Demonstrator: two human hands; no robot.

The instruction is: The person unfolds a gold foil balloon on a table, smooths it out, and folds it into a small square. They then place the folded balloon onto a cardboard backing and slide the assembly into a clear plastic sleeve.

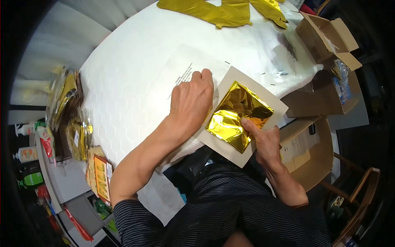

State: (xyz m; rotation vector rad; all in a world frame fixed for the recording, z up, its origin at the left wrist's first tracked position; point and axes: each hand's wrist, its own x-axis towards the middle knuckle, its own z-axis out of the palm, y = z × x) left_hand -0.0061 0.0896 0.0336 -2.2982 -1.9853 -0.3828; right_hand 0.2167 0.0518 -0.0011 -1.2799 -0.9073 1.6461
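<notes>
A folded gold foil piece (236, 115) lies on a tan cardboard sheet (240, 80) at the near edge of a white padded table (135, 70). My right hand (263, 142) grips the cardboard's lower right edge, its thumb pressing on the gold foil. My left hand (191, 101) rests fingers-down on a clear printed plastic bag (187, 66) just left of the cardboard, touching its edge.
Flat gold foil balloons (222, 12) lie at the table's far side. Open cardboard boxes (325, 37) stand to the right, one (312, 152) beside my right arm. A shelf (61, 181) on the left holds packaged gold items (70, 103), a "FALL" pack (101, 175) and bottles (26, 154). A wooden chair (362, 197) stands at lower right.
</notes>
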